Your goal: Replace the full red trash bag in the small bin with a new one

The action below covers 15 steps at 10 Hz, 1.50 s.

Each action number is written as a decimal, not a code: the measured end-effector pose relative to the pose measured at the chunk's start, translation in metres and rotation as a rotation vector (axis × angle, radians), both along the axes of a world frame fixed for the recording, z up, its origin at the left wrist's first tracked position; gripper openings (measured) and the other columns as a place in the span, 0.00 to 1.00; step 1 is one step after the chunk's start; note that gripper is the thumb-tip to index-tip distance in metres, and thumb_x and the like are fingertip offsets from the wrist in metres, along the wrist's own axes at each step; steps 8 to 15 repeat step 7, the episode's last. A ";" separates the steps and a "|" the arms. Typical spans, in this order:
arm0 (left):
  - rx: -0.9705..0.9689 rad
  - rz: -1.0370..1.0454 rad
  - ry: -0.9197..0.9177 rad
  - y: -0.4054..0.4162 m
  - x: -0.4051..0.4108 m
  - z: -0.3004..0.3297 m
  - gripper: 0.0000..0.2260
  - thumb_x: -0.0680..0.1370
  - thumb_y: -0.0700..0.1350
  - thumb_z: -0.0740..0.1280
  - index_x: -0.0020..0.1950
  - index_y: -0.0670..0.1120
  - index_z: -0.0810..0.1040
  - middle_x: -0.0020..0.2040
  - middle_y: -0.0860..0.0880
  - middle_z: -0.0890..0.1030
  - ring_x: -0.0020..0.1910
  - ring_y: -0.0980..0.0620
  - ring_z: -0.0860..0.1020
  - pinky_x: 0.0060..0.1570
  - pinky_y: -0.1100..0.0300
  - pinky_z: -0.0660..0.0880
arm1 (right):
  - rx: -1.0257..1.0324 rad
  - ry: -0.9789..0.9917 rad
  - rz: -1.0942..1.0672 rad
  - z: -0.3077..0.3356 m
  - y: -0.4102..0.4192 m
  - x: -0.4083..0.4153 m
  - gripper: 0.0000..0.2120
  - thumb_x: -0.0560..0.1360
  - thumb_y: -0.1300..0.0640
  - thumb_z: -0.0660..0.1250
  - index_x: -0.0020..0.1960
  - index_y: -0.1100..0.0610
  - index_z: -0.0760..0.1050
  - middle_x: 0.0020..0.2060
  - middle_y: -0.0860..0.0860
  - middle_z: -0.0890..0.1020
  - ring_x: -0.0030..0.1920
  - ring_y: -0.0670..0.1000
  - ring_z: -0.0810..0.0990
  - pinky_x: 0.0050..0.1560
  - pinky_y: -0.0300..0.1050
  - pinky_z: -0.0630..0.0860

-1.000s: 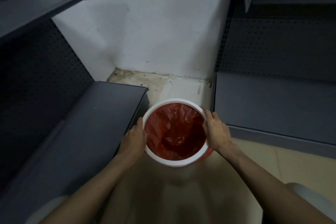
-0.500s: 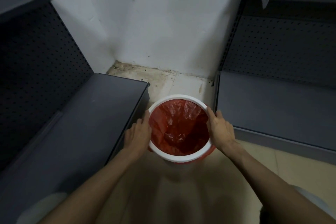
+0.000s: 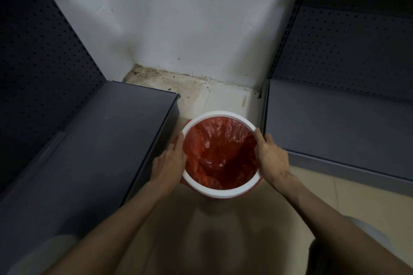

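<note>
A small round bin with a white rim ring [image 3: 218, 114] stands on the tiled floor between two shelf units. A red trash bag [image 3: 220, 154] lines its inside, crumpled, with its edge showing red under the ring. My left hand [image 3: 168, 163] grips the ring's left side, fingers along the edge. My right hand [image 3: 271, 158] grips the ring's right side, thumb over the top. The bin's body is hidden beneath the ring and my hands.
A dark grey shelf base [image 3: 89, 145] sits close on the left, another grey shelf base [image 3: 335, 127] close on the right, both with perforated back panels. A white wall [image 3: 190, 29] closes the corner behind, above dirty floor [image 3: 196, 87].
The view has shifted forward and down, so the bin sits a little farther into the corner. Both hands keep their hold on the white ring throughout.
</note>
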<state>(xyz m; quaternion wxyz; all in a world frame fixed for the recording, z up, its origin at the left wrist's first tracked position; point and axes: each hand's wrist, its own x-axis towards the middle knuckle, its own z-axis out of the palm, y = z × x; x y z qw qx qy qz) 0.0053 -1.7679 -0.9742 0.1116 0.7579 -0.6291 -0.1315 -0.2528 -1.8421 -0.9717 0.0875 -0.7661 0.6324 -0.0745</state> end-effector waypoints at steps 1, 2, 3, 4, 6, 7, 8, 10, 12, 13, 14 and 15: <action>0.009 0.004 0.013 0.002 -0.004 0.003 0.30 0.83 0.52 0.55 0.81 0.51 0.43 0.57 0.44 0.76 0.45 0.51 0.79 0.43 0.55 0.80 | 0.017 -0.013 -0.001 -0.004 0.001 0.000 0.25 0.81 0.54 0.60 0.74 0.54 0.56 0.48 0.56 0.75 0.33 0.51 0.71 0.31 0.47 0.75; 0.031 0.002 0.011 0.000 -0.003 0.005 0.30 0.83 0.54 0.55 0.80 0.51 0.43 0.57 0.44 0.76 0.46 0.50 0.80 0.46 0.52 0.81 | -0.003 -0.008 0.020 -0.003 0.002 0.000 0.27 0.79 0.54 0.63 0.75 0.55 0.56 0.48 0.56 0.75 0.33 0.50 0.71 0.30 0.44 0.71; 0.055 -0.005 0.002 0.001 -0.004 0.011 0.30 0.83 0.54 0.55 0.80 0.52 0.43 0.57 0.43 0.77 0.47 0.48 0.81 0.47 0.49 0.81 | 0.020 0.032 0.033 0.002 0.005 0.001 0.29 0.78 0.53 0.64 0.75 0.55 0.55 0.50 0.57 0.76 0.39 0.54 0.77 0.32 0.45 0.72; 0.064 0.000 -0.008 0.002 -0.005 0.016 0.27 0.83 0.54 0.53 0.80 0.52 0.46 0.59 0.44 0.78 0.49 0.48 0.81 0.47 0.54 0.79 | 0.047 0.045 0.020 0.008 0.005 0.004 0.29 0.78 0.51 0.63 0.74 0.55 0.54 0.54 0.57 0.75 0.48 0.57 0.78 0.36 0.46 0.73; 0.021 0.006 -0.118 -0.009 0.001 0.040 0.20 0.84 0.57 0.49 0.74 0.51 0.62 0.59 0.45 0.76 0.55 0.48 0.77 0.52 0.51 0.76 | 0.007 0.080 -0.002 0.039 0.004 0.000 0.19 0.82 0.44 0.49 0.68 0.53 0.63 0.55 0.56 0.74 0.53 0.55 0.73 0.50 0.51 0.77; -0.003 0.012 -0.030 -0.006 -0.011 0.076 0.19 0.83 0.57 0.48 0.66 0.50 0.69 0.56 0.47 0.77 0.53 0.49 0.77 0.49 0.53 0.74 | -0.016 0.063 0.003 0.076 0.014 0.002 0.19 0.82 0.44 0.50 0.63 0.56 0.69 0.54 0.56 0.76 0.52 0.56 0.75 0.51 0.53 0.76; -0.003 0.012 -0.030 -0.006 -0.011 0.076 0.19 0.83 0.57 0.48 0.66 0.50 0.69 0.56 0.47 0.77 0.53 0.49 0.77 0.49 0.53 0.74 | -0.016 0.063 0.003 0.076 0.014 0.002 0.19 0.82 0.44 0.50 0.63 0.56 0.69 0.54 0.56 0.76 0.52 0.56 0.75 0.51 0.53 0.76; -0.003 0.012 -0.030 -0.006 -0.011 0.076 0.19 0.83 0.57 0.48 0.66 0.50 0.69 0.56 0.47 0.77 0.53 0.49 0.77 0.49 0.53 0.74 | -0.016 0.063 0.003 0.076 0.014 0.002 0.19 0.82 0.44 0.50 0.63 0.56 0.69 0.54 0.56 0.76 0.52 0.56 0.75 0.51 0.53 0.76; -0.003 0.012 -0.030 -0.006 -0.011 0.076 0.19 0.83 0.57 0.48 0.66 0.50 0.69 0.56 0.47 0.77 0.53 0.49 0.77 0.49 0.53 0.74 | -0.016 0.063 0.003 0.076 0.014 0.002 0.19 0.82 0.44 0.50 0.63 0.56 0.69 0.54 0.56 0.76 0.52 0.56 0.75 0.51 0.53 0.76; -0.003 0.012 -0.030 -0.006 -0.011 0.076 0.19 0.83 0.57 0.48 0.66 0.50 0.69 0.56 0.47 0.77 0.53 0.49 0.77 0.49 0.53 0.74 | -0.016 0.063 0.003 0.076 0.014 0.002 0.19 0.82 0.44 0.50 0.63 0.56 0.69 0.54 0.56 0.76 0.52 0.56 0.75 0.51 0.53 0.76; -0.003 0.012 -0.030 -0.006 -0.011 0.076 0.19 0.83 0.57 0.48 0.66 0.50 0.69 0.56 0.47 0.77 0.53 0.49 0.77 0.49 0.53 0.74 | -0.016 0.063 0.003 0.076 0.014 0.002 0.19 0.82 0.44 0.50 0.63 0.56 0.69 0.54 0.56 0.76 0.52 0.56 0.75 0.51 0.53 0.76; -0.003 0.012 -0.030 -0.006 -0.011 0.076 0.19 0.83 0.57 0.48 0.66 0.50 0.69 0.56 0.47 0.77 0.53 0.49 0.77 0.49 0.53 0.74 | -0.016 0.063 0.003 0.076 0.014 0.002 0.19 0.82 0.44 0.50 0.63 0.56 0.69 0.54 0.56 0.76 0.52 0.56 0.75 0.51 0.53 0.76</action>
